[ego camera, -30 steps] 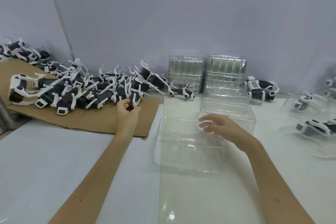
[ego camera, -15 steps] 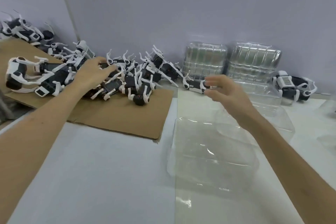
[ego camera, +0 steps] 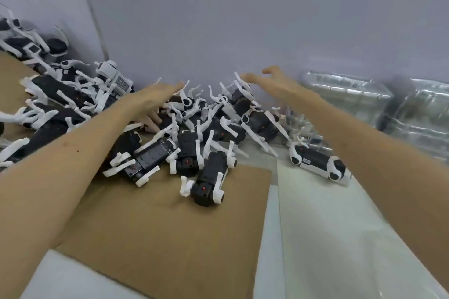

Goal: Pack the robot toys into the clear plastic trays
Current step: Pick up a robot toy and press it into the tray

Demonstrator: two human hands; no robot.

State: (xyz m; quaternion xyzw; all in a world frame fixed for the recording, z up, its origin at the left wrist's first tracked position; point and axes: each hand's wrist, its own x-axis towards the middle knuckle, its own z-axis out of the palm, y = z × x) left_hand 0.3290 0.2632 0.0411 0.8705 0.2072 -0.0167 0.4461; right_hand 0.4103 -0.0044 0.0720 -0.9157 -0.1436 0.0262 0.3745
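Head view: black-and-white plastic robot toys heaped just beneath; right hand splayed empty, left hand dips fingers among them (grip unclear).

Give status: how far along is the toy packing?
Done: no packed toy shows in this view; the clear tray stacks by the wall look empty, though blurred. In hand: left hand and right hand reach open over the pile of robot toys on the cardboard, gripping nothing. Left: the whole pile, plus one lone toy beside the cardboard.
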